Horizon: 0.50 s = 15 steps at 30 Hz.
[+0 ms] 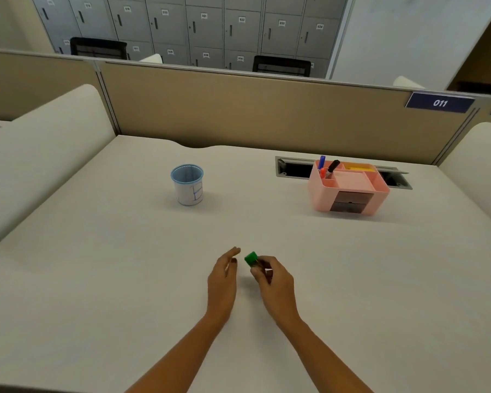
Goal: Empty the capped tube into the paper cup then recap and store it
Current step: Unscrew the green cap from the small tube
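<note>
My right hand (272,279) grips a small dark tube (262,267) with a green cap (251,258), held low over the white desk near its front middle; the cap points up and to the left. My left hand (223,275) is just left of the cap, fingers apart and extended, not touching it. The paper cup (187,185), white with a blue rim and blue marks, stands upright farther back on the desk, left of centre. Most of the tube's body is hidden by my fingers.
A pink desk organiser (349,188) with pens and small drawers stands at the back right, in front of a cable slot (292,167). A tan partition (238,109) closes the desk's far edge; white padded dividers flank both sides.
</note>
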### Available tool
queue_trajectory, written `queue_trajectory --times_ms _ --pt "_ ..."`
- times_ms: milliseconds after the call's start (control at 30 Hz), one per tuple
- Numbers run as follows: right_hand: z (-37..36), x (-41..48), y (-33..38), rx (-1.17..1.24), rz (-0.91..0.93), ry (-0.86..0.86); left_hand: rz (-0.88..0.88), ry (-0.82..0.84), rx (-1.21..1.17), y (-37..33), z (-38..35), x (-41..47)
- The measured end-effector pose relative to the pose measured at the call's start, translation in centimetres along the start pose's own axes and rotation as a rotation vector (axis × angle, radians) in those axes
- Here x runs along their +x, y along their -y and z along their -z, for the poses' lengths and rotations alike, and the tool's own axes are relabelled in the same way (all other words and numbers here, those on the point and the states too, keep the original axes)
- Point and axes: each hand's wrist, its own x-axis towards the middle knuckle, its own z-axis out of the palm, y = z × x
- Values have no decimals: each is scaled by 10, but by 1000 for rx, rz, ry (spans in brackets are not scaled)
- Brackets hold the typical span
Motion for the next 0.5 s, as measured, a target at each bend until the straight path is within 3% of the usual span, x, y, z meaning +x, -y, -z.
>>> queue_trajectory --times_ms 133,267,500 --pt "-6 0 13 256 -139 26 161 127 -274 -20 -7 1" --pt "-11 2 16 394 -247 39 198 254 -420 -30 -7 4" --pt "-20 -3 25 459 -271 4 238 169 -414 -35 -9 7"
